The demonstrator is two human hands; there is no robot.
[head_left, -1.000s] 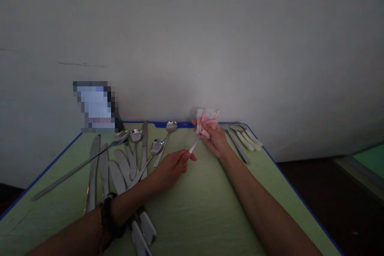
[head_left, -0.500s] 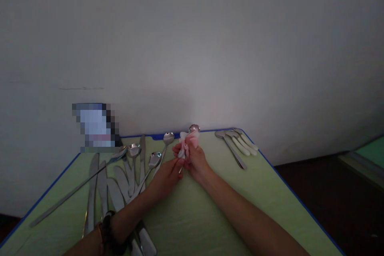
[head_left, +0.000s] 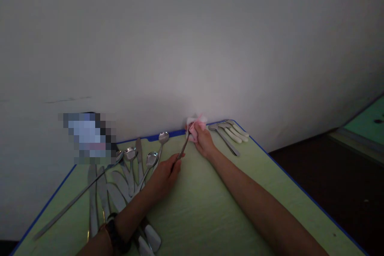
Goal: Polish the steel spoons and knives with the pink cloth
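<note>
Closed left hand [head_left: 165,174] is gripping one utensil [head_left: 181,151], closed right hand [head_left: 205,143] one pink cloth [head_left: 198,124].
Two white-handled utensils [head_left: 234,135] are lying near the counter's [head_left: 198,216] right edge.

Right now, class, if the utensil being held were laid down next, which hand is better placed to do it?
Probably the left hand: it grips the near end of the utensil, whereas the right hand is occupied with the cloth at the far end.
</note>
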